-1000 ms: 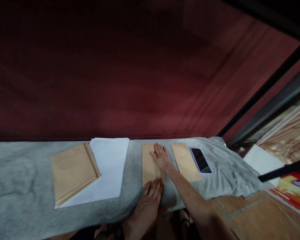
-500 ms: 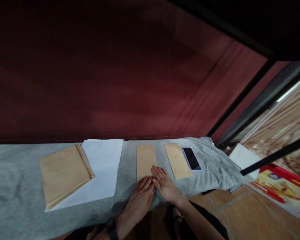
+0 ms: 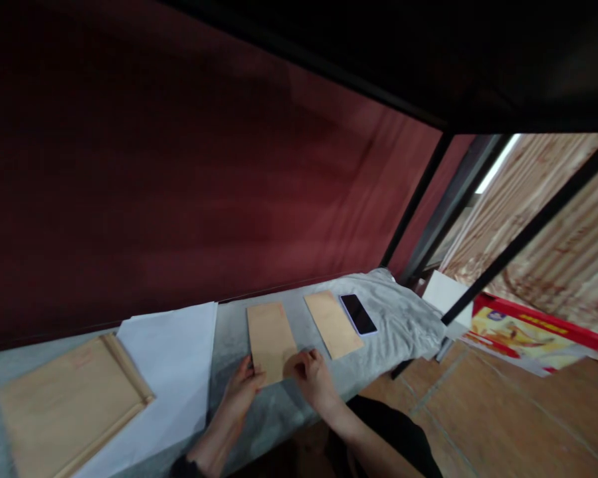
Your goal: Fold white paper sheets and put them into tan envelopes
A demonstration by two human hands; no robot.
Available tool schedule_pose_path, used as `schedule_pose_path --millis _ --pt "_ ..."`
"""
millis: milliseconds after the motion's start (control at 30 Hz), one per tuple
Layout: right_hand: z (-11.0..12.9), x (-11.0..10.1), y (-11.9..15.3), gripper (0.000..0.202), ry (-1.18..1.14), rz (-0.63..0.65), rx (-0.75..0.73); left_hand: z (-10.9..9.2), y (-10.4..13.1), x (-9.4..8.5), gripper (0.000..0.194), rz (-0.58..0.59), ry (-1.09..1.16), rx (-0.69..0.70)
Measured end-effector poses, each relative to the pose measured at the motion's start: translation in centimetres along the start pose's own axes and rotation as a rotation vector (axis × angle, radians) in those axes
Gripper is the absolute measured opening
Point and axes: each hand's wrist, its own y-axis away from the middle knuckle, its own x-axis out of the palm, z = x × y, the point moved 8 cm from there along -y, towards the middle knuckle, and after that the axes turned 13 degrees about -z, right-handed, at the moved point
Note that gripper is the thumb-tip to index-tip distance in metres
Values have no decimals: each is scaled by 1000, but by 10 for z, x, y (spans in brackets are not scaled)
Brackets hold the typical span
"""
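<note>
Both hands have come off their flat press on the brown envelope [image 3: 270,337] since the earlier frame and now work at its near corners. The left hand [image 3: 242,387] is closed on the near left corner, thumb on top; the right hand [image 3: 313,377] has its fingers curled in at the near right corner, on or just beside the paper (blur hides whether they pinch it, so I cannot tell).

Grey cloth [image 3: 279,415] covers the surface below, against a dark red wall [image 3: 204,199]. Off to the right are black bars [image 3: 521,242], patterned fabric [image 3: 553,245], a red and yellow box [image 3: 528,335] and a tiled floor [image 3: 498,405].

The brown envelope lies flat between the hands and beyond them. Right of it sit a second envelope [image 3: 333,325] and a phone [image 3: 359,314]; left, white sheets [image 3: 174,372], partly under a brown stack [image 3: 70,398].
</note>
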Motion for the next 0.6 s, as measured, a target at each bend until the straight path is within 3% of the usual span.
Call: schedule_pose_path --millis 133,233,367,500,600 --pt "-4 0 -5 14 -110 -12 134 -2 5 7 56 -39 19 -127" --pt "-14 -9 -6 10 -262 -14 273 -9 8 13 60 -72 210 -171" --pt "-34 -15 6 50 -647 45 712 -21 12 22 73 -104 435 -194" --pt "-16 -11 17 50 -1157 230 972 -35 24 48 71 -9 470 -163" --pt "-16 -19 11 50 -1280 175 1002 -40 35 71 70 104 456 -151"
